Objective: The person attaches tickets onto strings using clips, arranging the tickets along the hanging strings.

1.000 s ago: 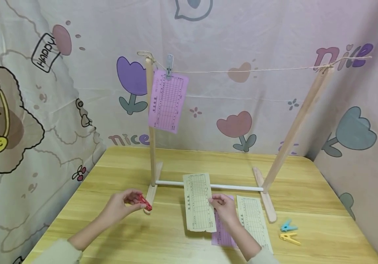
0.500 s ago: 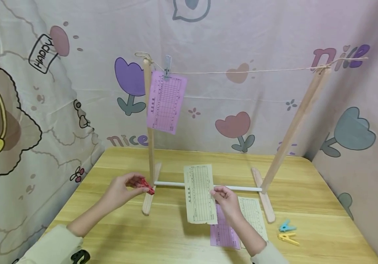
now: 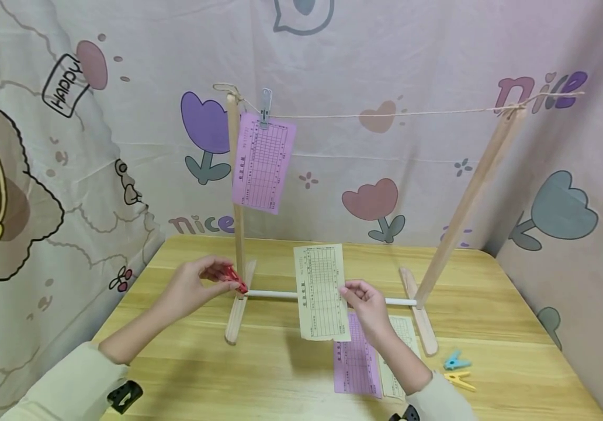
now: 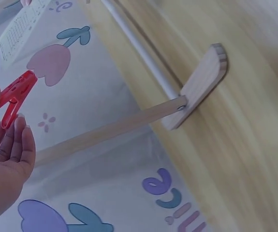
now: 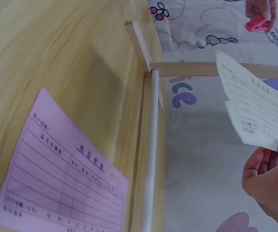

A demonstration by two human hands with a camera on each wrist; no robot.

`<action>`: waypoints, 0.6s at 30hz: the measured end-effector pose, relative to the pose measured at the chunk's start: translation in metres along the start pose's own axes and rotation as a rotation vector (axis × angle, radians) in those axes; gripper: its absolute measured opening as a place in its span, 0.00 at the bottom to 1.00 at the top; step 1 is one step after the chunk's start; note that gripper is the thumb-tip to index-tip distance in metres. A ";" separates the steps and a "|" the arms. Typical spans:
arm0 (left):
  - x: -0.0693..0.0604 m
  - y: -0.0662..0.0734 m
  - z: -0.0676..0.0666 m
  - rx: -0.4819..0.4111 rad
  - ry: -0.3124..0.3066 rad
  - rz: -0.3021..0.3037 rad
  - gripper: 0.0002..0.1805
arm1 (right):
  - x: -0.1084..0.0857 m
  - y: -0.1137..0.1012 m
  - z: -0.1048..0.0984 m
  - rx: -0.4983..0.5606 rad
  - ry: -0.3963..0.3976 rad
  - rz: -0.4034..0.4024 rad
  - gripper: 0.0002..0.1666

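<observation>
My left hand (image 3: 198,286) pinches a red clothespin (image 3: 235,279) by its handle ends, near the foot of the left post. In the left wrist view the red clothespin (image 4: 17,96) points away from the fingers with its tip free. My right hand (image 3: 367,307) pinches the right edge of a pale yellow printed slip (image 3: 321,292), held up off the table in front of the white bar. In the right wrist view the thumb and fingers grip a corner of the yellow slip (image 5: 255,104). A pink slip (image 3: 264,164) hangs from the string (image 3: 406,113) under a grey clip (image 3: 266,108).
A wooden stand has a left post (image 3: 238,234), a right post (image 3: 470,204) and a white crossbar (image 3: 272,294). On the table (image 3: 186,374) lie a pink slip (image 3: 354,362) and another yellow slip (image 3: 404,333). Blue (image 3: 456,360) and yellow (image 3: 460,380) clothespins lie at the right.
Both hands have risen and moved forward, the left with the red clothespin, the right with the yellow slip. The hanging pink slip stays on the string.
</observation>
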State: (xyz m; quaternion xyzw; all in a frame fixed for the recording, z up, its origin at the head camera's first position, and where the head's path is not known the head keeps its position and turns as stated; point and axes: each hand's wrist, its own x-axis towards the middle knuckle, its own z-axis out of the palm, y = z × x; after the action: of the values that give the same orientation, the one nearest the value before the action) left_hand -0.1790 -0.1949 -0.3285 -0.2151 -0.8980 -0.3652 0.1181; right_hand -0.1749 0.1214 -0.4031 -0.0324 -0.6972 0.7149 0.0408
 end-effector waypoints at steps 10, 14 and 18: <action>0.017 0.033 -0.020 0.081 0.025 0.091 0.17 | 0.001 -0.015 0.002 0.012 -0.016 -0.038 0.09; 0.028 0.046 -0.026 0.091 0.037 0.130 0.17 | 0.003 -0.023 0.003 0.021 -0.019 -0.053 0.09; 0.037 0.060 -0.033 0.094 0.043 0.130 0.18 | 0.005 -0.030 0.005 0.018 -0.022 -0.066 0.10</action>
State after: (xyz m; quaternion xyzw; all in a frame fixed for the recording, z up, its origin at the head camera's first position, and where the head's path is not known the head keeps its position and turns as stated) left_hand -0.1811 -0.1689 -0.2556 -0.2591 -0.8955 -0.3190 0.1709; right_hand -0.1796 0.1175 -0.3727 -0.0009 -0.6919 0.7198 0.0569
